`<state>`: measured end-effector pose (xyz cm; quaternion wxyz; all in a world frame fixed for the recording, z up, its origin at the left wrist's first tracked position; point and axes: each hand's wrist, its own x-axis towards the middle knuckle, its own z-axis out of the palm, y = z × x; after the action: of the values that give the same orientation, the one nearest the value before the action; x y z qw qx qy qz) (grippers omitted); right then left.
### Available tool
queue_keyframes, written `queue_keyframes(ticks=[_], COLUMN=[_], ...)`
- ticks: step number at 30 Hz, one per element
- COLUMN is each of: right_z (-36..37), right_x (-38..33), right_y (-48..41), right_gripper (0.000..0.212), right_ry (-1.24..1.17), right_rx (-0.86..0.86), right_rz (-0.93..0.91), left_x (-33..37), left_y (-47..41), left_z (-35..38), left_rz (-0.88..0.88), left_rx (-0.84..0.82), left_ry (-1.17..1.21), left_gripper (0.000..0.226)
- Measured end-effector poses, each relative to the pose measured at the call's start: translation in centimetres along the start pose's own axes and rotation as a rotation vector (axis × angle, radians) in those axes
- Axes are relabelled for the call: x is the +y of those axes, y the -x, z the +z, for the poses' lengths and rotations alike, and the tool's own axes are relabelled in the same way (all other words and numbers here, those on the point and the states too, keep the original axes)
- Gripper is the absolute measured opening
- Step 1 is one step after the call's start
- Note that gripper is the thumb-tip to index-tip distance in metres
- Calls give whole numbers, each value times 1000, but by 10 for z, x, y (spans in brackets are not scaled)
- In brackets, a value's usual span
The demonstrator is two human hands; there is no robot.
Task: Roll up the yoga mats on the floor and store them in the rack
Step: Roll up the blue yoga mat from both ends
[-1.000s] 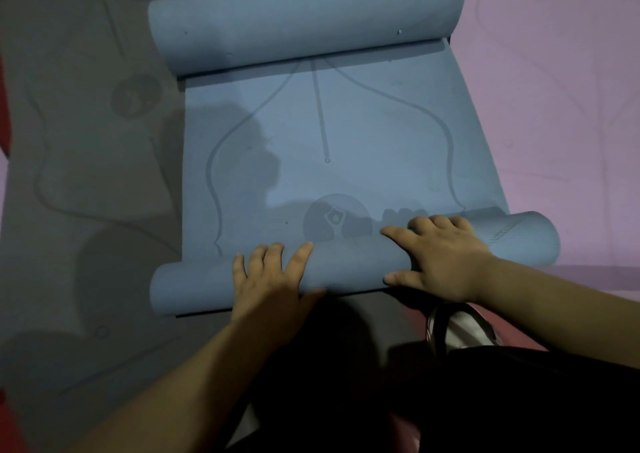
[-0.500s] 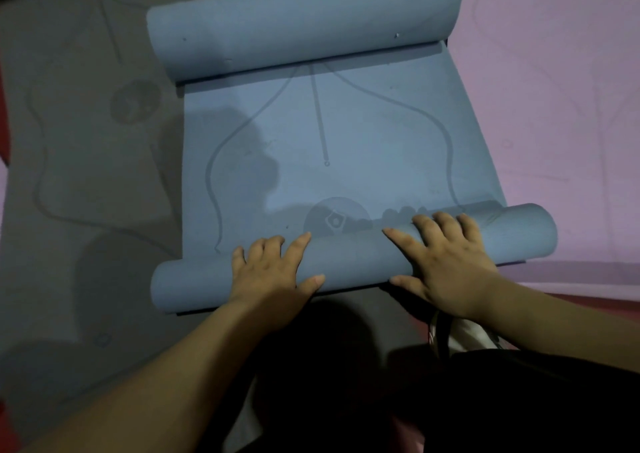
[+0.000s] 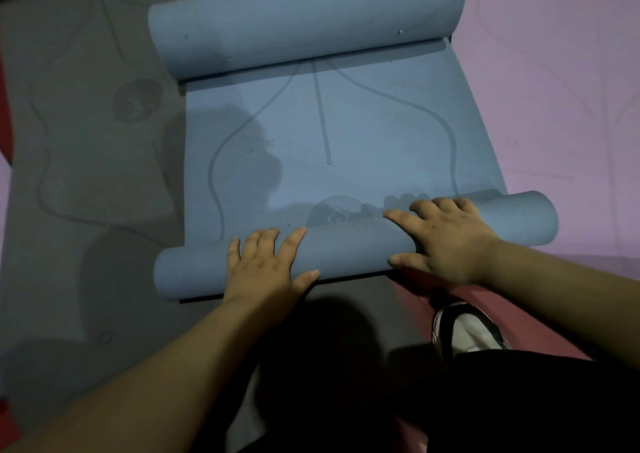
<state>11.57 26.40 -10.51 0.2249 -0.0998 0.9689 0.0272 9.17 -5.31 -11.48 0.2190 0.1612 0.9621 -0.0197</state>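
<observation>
Left hand (image 3: 263, 269), right hand (image 3: 446, 241) on near roll (image 3: 349, 248), far roll (image 3: 304, 19) behind, left mat (image 3: 86, 141) beneath, right mat (image 3: 554, 89) beside

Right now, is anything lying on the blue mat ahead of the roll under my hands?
Nothing lies on the flat stretch, only printed lines. Beyond it, the far end is curled into its own roll.

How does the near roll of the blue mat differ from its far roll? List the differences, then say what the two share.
The near roll is thin, while the far roll is much thicker. The left hand and right hand press on the near roll with fingers spread, while nothing touches the far roll. Shared: both are rolled ends of the same blue mat, lying across its width with a flat stretch between them.
</observation>
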Motion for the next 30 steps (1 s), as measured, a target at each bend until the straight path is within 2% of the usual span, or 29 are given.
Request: queue_keyframes(ticks=[9, 14, 18, 25, 30], right_z=[25, 19, 7, -1, 11], right_x=[-9, -1, 5, 12, 14], right_y=[12, 3, -6, -13, -10], right_gripper=[83, 84, 92, 98, 89], right_ry=[-2, -11, -39, -77, -21], right_rx=[197, 144, 66, 57, 174], right_rz=[61, 48, 45, 38, 6], left_x=[-9, -4, 0, -3, -10], left_y=[-18, -24, -2, -16, -35], left_z=[-12, -26, -12, -15, -30], left_rz=[47, -9, -21, -25, -17], left_rx=[-26, -145, -53, -43, -106], left_ry=[-8, 16, -21, 13, 14], left_gripper=[86, 80, 90, 92, 92])
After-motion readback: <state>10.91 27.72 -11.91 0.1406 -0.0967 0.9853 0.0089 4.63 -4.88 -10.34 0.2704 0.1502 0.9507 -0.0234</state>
